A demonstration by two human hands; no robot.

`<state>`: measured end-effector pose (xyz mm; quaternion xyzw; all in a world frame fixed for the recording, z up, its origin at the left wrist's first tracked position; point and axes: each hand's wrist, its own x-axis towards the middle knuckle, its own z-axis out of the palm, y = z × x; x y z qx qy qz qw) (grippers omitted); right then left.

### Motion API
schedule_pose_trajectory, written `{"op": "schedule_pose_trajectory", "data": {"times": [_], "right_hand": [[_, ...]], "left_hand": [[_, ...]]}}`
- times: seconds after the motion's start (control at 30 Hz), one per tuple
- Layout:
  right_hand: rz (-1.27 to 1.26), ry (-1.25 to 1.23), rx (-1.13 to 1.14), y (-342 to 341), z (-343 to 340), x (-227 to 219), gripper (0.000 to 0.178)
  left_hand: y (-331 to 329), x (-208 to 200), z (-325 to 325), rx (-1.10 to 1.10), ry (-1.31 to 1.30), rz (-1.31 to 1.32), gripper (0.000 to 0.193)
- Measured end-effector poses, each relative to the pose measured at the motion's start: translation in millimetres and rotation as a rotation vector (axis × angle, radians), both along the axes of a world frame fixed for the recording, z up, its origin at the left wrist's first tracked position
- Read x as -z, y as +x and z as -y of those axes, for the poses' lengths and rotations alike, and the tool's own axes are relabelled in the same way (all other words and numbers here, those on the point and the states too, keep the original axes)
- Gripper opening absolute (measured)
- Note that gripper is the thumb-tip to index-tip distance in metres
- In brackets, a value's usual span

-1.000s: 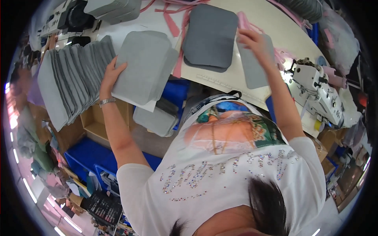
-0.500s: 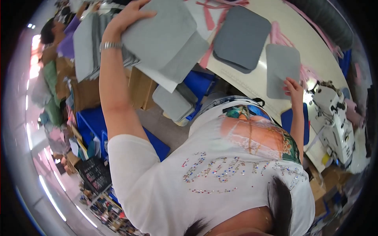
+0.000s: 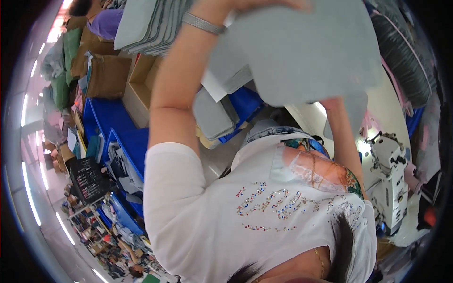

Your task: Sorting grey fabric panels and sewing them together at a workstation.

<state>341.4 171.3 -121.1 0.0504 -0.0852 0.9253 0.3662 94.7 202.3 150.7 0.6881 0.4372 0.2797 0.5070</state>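
Observation:
A large light-grey sheet with rounded corners (image 3: 316, 52) is raised over the worktable, slightly blurred. My left hand (image 3: 278, 4) grips it along its far edge, at the top of the view. My right hand (image 3: 331, 104) is at the sheet's near edge, with its fingers hidden behind it. Part of a smaller grey piece (image 3: 359, 111) shows on the table beyond my right wrist. Beside my left forearm, a light-grey panel (image 3: 226, 66) lies on the table's left part.
At far left rises a thick stack of grey panels (image 3: 146, 28). More grey pieces (image 3: 214, 115) rest by a blue bin (image 3: 247, 106). A white sewing machine (image 3: 389, 174) with a lit lamp stands at right. Cardboard boxes (image 3: 111, 78) and a person in purple (image 3: 104, 23) are at left.
My left hand has moved right from the left-hand stack, bringing the grey sheet over the table. It now covers the dark-grey stack. My right hand has shifted left, under the sheet's edge.

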Motion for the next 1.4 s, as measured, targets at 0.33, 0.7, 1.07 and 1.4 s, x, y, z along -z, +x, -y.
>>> {"op": "schedule_pose_trajectory", "data": {"times": [0.33,0.7,1.07,1.4], "right_hand": [[0.558,-0.141,0.301,74,-2,10,0.068],[1.223,-0.165,0.370,93,-28,11,0.057],[1.275,0.028,0.383,76,-47,-11,0.073],[1.575,0.106,0.330,58,-73,-10,0.078]], "left_hand": [[38,252,30,-0.082,-0.123,-0.021,0.071],[38,272,23,-0.078,-0.109,-0.135,0.070],[22,272,-14,-0.073,-0.196,-0.162,0.063],[16,285,-26,-0.131,-0.214,-0.156,0.062]]}}
